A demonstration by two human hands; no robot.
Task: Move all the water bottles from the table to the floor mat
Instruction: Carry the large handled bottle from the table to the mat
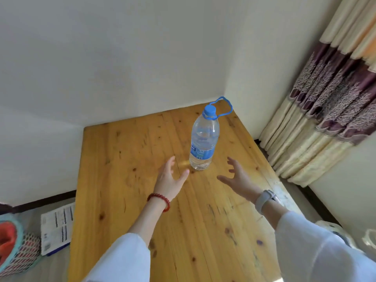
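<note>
While both hands reach forward with nothing in them, one clear water bottle [203, 139] stands upright on a wooden table [126, 180], a little right of centre in the frame.

At the lower left, on the floor beside the table's left edge, sits a mesh basket [18, 251] with a teal rim and something red inside. Just right of it lies a white printed sheet [57, 228]; its lines of writing are too small to read.

The left hand [169, 180], a red bead bracelet [159, 200] on its wrist, hovers over the tabletop below and left of the bottle, fingers loosely spread, close to the base but apart from it.

The bottle has a blue cap and a blue carrying loop. Its blue label shows pale letters, blurred beyond reading. Bare wood surrounds it on every side, and it stands well back from the table's right edge.

The right hand [239, 178], a pale wristwatch [266, 200] behind it, is at lower right of the bottle, fingers spread and curled, not touching it.

Cream and purple curtains [325, 110] hang at the far right.
</note>
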